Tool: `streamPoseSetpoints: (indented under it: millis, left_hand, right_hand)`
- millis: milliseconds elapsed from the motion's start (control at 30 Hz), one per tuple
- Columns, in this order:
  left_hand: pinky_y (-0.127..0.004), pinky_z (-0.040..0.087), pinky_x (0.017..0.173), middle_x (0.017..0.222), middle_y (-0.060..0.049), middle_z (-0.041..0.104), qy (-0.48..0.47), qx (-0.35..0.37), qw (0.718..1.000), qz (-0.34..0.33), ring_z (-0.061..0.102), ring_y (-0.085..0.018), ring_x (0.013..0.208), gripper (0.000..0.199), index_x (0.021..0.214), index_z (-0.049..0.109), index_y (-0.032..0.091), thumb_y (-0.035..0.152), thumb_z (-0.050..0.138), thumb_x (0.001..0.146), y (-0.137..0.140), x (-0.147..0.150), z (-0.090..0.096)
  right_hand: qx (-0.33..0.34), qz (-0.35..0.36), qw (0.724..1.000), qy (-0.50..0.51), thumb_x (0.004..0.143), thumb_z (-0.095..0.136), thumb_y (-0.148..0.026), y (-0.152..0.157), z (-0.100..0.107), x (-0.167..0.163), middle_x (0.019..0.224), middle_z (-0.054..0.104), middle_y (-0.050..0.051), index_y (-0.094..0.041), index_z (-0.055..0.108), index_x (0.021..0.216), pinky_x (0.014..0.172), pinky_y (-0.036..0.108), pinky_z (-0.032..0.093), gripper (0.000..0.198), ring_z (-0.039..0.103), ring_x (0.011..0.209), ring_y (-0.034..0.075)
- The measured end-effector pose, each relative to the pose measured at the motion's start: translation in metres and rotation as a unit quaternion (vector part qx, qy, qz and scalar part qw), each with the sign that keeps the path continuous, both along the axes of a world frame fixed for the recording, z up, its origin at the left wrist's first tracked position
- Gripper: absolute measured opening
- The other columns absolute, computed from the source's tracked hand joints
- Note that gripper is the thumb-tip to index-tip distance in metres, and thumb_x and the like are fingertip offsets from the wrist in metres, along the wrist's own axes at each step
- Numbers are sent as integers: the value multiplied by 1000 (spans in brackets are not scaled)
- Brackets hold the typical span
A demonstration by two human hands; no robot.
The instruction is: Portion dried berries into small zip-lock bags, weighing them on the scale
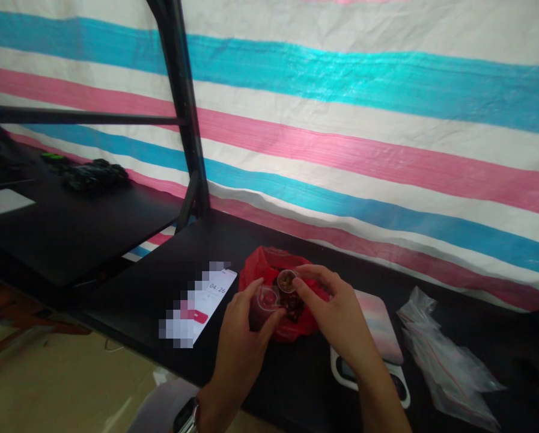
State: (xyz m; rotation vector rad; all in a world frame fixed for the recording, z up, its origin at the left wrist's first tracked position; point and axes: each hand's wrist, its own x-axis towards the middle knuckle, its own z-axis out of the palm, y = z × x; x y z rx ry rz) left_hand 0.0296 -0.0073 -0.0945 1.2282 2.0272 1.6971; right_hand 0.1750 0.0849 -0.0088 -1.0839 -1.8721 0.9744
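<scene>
A red plastic bag (261, 263) lies open on the black table, with dark brown pieces (291, 305) inside it. Over the bag's mouth, my left hand (244, 331) curls its thumb and fingers around a clear plastic cup (267, 299). My right hand (334, 307) pinches a small round clear piece (287, 281), perhaps a cup or lid, with brown stuff in or behind it. The two round pieces are close together. A kitchen scale (380, 328) with a pale pink and blue top stands partly behind my right wrist.
A lit phone (208, 307) lies left of the bag, showing a timer. Clear zip bags (444, 361) are piled right of the scale. A black metal post (185, 108) rises at the back left, before a striped sheet (363, 150). Dark items (95, 175) rest on the neighbouring table.
</scene>
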Motion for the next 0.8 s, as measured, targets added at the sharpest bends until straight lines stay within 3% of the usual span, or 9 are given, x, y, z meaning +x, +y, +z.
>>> streamPoseSetpoints:
  millis: [300, 600, 800]
  left_hand:
    - [-59, 54, 109, 137, -13, 74, -36, -1, 999, 1, 69, -35, 127, 51, 135, 66, 26, 48, 69, 89, 11, 12, 5]
    - [-56, 54, 110, 136, -13, 74, -75, 8, 997, 23, 71, -34, 125, 56, 133, 66, 24, 53, 72, 85, 14, 20, 16]
    - [-51, 58, 106, 124, -11, 77, -90, 3, 994, 54, 74, -33, 116, 58, 131, 66, 23, 60, 70, 86, 10, 18, 23]
  right_hand:
    - [83, 14, 996, -28, 85, 85, -12, -29, 11, -8, 109, 74, 4, -37, 83, 116, 101, 44, 54, 40, 65, 108, 26]
    - [124, -41, 991, -8, 88, 81, -13, -18, 6, -3, 114, 76, 3, -34, 80, 121, 98, 41, 51, 39, 66, 107, 26]
    - [157, -61, 967, -192, 93, 79, -13, 1, -24, -6, 117, 83, 3, -28, 80, 110, 92, 44, 40, 22, 60, 106, 30]
